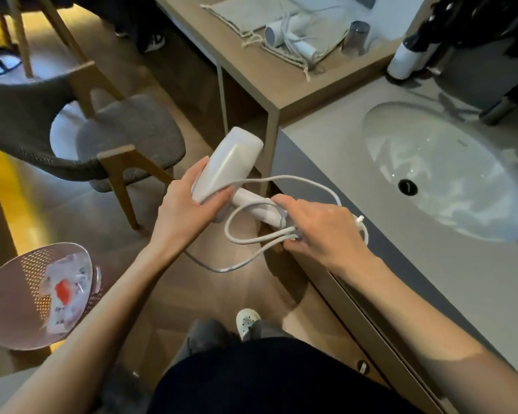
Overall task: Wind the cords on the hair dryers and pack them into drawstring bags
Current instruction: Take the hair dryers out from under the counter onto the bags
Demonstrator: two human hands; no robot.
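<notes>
Head view: cord winding under way on hair dryer (pixel 234 156), held in mid-air.
Risk: the slack cord (pixel 222 269) hanging below may slip its loops if grip eases. Left hand (pixel 189 210) wraps the dryer body; right hand (pixel 320 231) closes on cord loops at the handle end. Drawstring bag (pixel 237 10) lies on far tabletop (pixel 281 85).

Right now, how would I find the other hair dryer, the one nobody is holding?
Look past the sink to the wooden desk at the top. There, on flat grey drawstring bags, lies a white hair dryer. Unlike the held dryer, nobody touches it.
</notes>
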